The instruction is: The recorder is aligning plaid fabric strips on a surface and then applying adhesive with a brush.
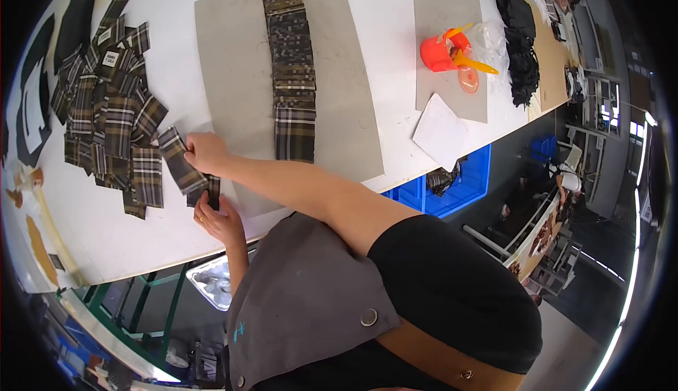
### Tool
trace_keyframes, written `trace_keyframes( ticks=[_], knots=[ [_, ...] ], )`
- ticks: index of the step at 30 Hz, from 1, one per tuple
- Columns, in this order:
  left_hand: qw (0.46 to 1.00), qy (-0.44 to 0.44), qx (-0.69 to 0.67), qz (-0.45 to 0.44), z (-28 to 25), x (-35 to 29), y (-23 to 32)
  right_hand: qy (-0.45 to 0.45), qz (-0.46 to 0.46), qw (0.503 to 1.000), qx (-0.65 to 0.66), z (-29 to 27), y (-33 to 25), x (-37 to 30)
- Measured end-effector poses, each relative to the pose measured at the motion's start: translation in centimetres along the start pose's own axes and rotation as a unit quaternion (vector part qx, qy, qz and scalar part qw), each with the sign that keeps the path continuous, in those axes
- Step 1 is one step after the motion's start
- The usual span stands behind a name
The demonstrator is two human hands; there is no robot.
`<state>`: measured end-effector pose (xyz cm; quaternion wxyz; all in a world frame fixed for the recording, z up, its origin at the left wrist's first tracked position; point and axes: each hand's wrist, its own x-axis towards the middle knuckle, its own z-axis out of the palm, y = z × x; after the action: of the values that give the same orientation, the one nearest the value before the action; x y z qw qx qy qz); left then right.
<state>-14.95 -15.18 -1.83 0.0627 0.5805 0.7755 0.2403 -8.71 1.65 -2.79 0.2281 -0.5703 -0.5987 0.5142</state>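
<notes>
My right hand (206, 154) reaches across to the left and pinches the edge of a plaid fabric piece (180, 161), brown and black with pale lines. Just below, my left hand (220, 223), with a ring on one finger, has its fingertips closed at the lower end of the plaid fabric, where a second dark piece (214, 188) partly shows. Close by on the left lies a loose heap of similar plaid pieces (120, 112), some bearing a white label. To the right, a long overlapping row of plaid pieces (294, 126) runs away from me.
Under the row is a grey board (233, 59) on the white table (381, 24). Farther right are a red container (436, 52) with yellow-handled tools, white paper (439, 131) and black bundles (519, 45). A blue crate (477, 179) stands below the table's edge. Other people sit at right.
</notes>
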Motion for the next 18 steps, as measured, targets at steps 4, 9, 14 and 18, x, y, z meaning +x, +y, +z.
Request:
trace_keyframes(
  ticks=[4,9,14,18],
  knots=[
    [0.999,-0.018,-0.043,0.014,-0.7,0.4,-0.6,0.085,-0.080,0.959,0.259,-6.9,-3.0,-2.5],
    [0.962,-0.058,-0.256,-0.076,-4.3,4.7,3.5,-0.054,0.013,0.953,0.299,-16.3,-2.1,-9.7],
    [0.816,-0.292,-0.474,-0.153,-1.8,5.7,8.0,-0.018,0.083,0.951,0.298,-16.1,2.5,-15.5],
    [0.868,-0.278,-0.403,-0.084,0.7,3.9,10.0,0.080,0.088,0.974,0.195,-16.2,3.6,-17.9]
  ],
)
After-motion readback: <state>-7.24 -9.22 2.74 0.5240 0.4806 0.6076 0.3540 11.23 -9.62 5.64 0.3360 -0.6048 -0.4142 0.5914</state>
